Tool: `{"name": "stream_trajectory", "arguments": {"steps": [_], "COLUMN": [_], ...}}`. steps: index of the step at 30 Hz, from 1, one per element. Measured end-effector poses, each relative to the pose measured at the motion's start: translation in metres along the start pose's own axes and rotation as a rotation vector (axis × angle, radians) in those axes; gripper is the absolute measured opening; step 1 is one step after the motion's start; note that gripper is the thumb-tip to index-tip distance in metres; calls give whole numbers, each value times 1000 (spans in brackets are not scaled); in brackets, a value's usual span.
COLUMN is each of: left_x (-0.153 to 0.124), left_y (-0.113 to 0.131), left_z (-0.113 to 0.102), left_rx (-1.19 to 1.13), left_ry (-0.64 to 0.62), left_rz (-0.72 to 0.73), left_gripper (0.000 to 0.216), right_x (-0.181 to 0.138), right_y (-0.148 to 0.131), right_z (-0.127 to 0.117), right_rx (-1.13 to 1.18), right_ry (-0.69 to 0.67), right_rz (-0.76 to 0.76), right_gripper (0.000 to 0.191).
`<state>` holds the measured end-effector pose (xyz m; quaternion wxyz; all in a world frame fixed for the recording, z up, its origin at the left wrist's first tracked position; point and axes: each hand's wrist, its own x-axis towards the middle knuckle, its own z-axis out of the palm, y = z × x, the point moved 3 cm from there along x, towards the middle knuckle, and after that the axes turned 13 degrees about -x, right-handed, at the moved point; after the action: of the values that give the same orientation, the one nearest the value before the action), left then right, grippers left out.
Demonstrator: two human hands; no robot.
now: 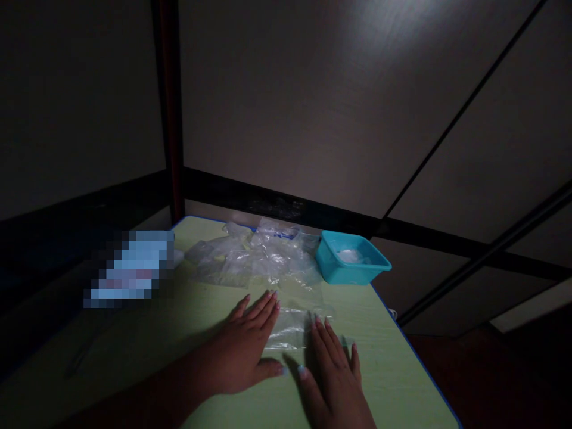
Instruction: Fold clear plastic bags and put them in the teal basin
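Clear sheet (291, 330): thin glossy plastic. Heaped film (272, 256): crinkled, shiny plastic. Tub (344, 271): smooth plastic. Tabletop (196, 313): smooth.

Bright object (134, 268) pixelated, unidentifiable, right hand (335, 378) cut off by bottom edge, clear plastic (291, 329) partly hidden by left hand (248, 336), contents (351, 256) of turquoise basin (346, 274) indistinct

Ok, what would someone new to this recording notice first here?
Probably the turquoise tub, the brightest color, at the far right of the pale green table. Next come the left hand and right hand, palms down with fingers extended at either side of a clear plastic piece. Beyond them lies crumpled clear plastic, left of the tub, catching the light.
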<state>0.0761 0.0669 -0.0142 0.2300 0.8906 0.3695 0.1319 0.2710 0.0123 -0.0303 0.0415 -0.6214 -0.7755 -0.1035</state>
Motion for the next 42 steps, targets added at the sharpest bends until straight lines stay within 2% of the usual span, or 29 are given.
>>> {"name": "stream_trajectory", "arguments": {"steps": [8, 15, 22, 24, 29, 31, 37, 42], "left_x": [0, -1, -1, -1, 0, 0, 2, 1], "left_y": [0, 0, 0, 3, 10, 11, 8, 6], "left_z": [0, 0, 0, -3, -11, -12, -7, -7], "left_rx": [-11, 0, 5, 6, -17, -40, -78, -58], "left_ry": [-5, 11, 39, 63, 88, 64, -35, -46], "left_rz": [-17, -39, -66, -38, 57, 83, 96, 103], "left_gripper": [82, 83, 83, 80, 70, 67, 63, 61], "right_x": [7, 8, 7, 7, 11, 13, 15, 11], "right_y": [27, 30, 35, 31, 8, 3, 1, 11], "right_z": [-1, 1, 1, -3, -18, -22, -26, -24], "right_rx": [-25, -33, -65, -68, -36, -18, -8, -9], "right_ry": [18, -13, 43, 62, 15, -24, -54, -95], "right_rz": [99, 160, 316, 264, -116, -200, -209, -116], "right_gripper": [56, 54, 55, 57, 60, 60, 59, 55]}}
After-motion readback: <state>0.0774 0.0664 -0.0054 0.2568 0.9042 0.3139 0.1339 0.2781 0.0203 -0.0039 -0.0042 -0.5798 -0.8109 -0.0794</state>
